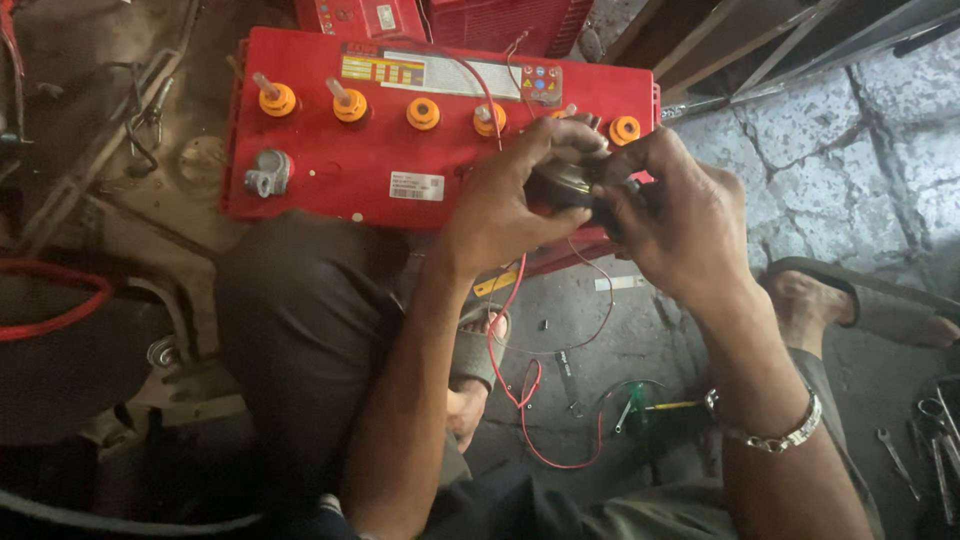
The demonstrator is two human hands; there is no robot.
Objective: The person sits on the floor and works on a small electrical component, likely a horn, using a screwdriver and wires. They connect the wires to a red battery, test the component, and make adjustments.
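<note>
Nearest the camera, the person's knees and 2 forearms frame the view, the right wrist wearing a metal bracelet [775, 432]. On the floor [850, 160] between the legs lie a green-handled screwdriver [640, 408], a dark flat tool [568, 375] and loops of thin red wire [520, 330]; a few spanners [935, 440] lie at the right edge.

Above these, the 2 hands meet. The left hand [500, 205] and the right hand [680, 220] both close around a small dark round part [565, 185], held in the air just in front of the red battery [330, 175]. Each grip is pressed shut on the part, left thumb and fingertips on its upper side, right fingers wrapping its right end. What exactly the part is cannot be told, as the fingers hide most of it. The red wire runs up from the floor towards the hands and on across the battery top.

Farther off, the battery shows 6 orange caps [423, 113] and a grey terminal clamp [266, 172] at its left.

As a judgement, the risk lies in the loose wire: a bare end brushing a terminal could spark or short. A slipping part could also fall onto the battery top.
</note>
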